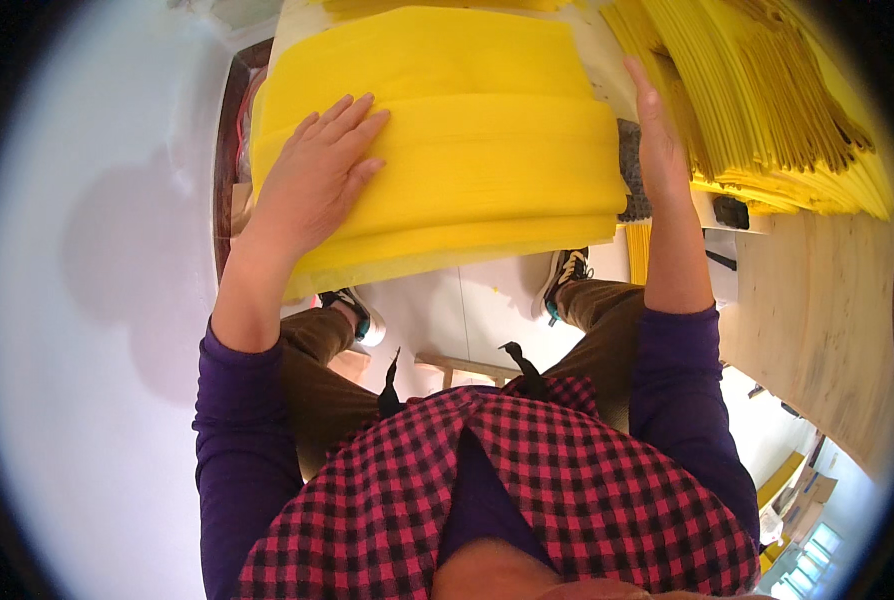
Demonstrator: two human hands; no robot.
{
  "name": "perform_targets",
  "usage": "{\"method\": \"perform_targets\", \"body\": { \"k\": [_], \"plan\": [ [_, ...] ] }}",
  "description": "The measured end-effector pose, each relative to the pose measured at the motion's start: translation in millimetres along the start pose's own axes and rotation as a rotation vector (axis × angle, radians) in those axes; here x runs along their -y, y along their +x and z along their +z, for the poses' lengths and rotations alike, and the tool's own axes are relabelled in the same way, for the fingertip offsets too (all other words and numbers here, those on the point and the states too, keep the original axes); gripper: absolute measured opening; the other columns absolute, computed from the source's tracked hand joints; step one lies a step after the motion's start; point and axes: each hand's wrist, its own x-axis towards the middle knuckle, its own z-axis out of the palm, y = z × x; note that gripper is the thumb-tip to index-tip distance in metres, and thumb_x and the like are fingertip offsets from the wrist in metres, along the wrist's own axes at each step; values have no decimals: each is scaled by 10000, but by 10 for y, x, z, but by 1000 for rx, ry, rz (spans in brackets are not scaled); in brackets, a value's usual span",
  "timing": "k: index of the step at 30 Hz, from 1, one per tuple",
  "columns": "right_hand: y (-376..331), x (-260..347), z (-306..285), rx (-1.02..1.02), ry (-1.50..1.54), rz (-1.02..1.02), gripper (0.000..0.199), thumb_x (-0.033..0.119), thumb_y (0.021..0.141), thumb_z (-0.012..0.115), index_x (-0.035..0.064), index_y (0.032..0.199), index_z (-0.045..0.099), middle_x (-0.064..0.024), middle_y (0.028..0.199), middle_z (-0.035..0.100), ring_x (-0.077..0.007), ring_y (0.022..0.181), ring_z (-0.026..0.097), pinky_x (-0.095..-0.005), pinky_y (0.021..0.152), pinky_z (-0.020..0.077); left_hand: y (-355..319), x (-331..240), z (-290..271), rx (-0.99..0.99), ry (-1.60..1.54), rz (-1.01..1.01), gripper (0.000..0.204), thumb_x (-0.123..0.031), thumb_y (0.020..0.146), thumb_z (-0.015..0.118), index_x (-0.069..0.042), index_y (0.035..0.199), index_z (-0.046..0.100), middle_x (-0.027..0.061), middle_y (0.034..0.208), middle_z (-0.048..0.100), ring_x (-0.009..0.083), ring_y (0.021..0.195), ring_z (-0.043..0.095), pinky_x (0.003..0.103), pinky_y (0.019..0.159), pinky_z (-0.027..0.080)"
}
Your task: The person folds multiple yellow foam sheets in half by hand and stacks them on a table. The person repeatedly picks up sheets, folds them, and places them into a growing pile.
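A wide stack of thin yellow sheets (487, 150), which look like fabric or netting, lies in front of me, its near edge hanging a little over the front. My left hand (329, 170) rests flat on the left part of the stack, fingers spread slightly and pointing away from me. Beyond the right edge of the stack, my right hand (659, 140) is held upright on its edge, fingers straight and together, with nothing in it. Whether it touches the sheets' side cannot be made out.
Folded yellow bundles (757, 90) are piled at the far right. Below them a pale wooden board (817, 310) runs toward me. A white wall (97, 300) stands close on my left. My knees and shoes are under the stack's near edge, with a wooden bar (472, 366) by the floor.
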Motion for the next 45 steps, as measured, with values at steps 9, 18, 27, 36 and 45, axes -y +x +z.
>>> {"method": "perform_targets", "body": {
  "k": [9, 18, 27, 36, 45],
  "plan": [
    [-100, 709, 1088, 242, -412, -355, 721, 498, 928, 441, -77, 1355, 359, -260, 1455, 287, -356, 1382, 235, -420, 1135, 186, -28, -44, 86, -46, 27, -13, 392, -189, 912, 525, -47, 1276, 502, 142, 1366, 462, 318, 1289, 400, 414, 1069, 327],
    [-281, 761, 1462, 357, -675, -181, 822, 557, 895, 444, -83, 1389, 292, -246, 1479, 250, -338, 1400, 195, -417, 1143, 156, -112, 22, 245, -6, -56, -26, 417, -133, 916, 512, -47, 1321, 461, 165, 1390, 428, 336, 1307, 372, 401, 1077, 324],
    [-353, 319, 911, 307, -920, 16, 818, 576, 913, 377, -51, 1423, 247, -219, 1506, 203, -312, 1417, 153, -424, 1147, 125, -172, 74, 309, -54, -148, 1, 413, -129, 934, 492, -55, 1338, 449, 161, 1400, 421, 334, 1313, 368, 396, 1087, 315],
    [-311, 303, 905, 333, -967, 37, 809, 575, 922, 362, -48, 1424, 243, -216, 1510, 195, -317, 1418, 146, -444, 1143, 124, -421, 470, 79, -300, -60, -203, 323, -135, 899, 521, -89, 1214, 576, 141, 1266, 555, 344, 1179, 501, 394, 980, 416],
    [-172, 345, 812, 323, -799, 19, 614, 444, 948, 389, -10, 1363, 379, -216, 1438, 330, -349, 1355, 268, -479, 1093, 215, -589, 631, 77, -417, -460, -495, 342, -167, 906, 556, -74, 1235, 564, 144, 1245, 577, 295, 1153, 541, 354, 970, 422]
  ]
}}
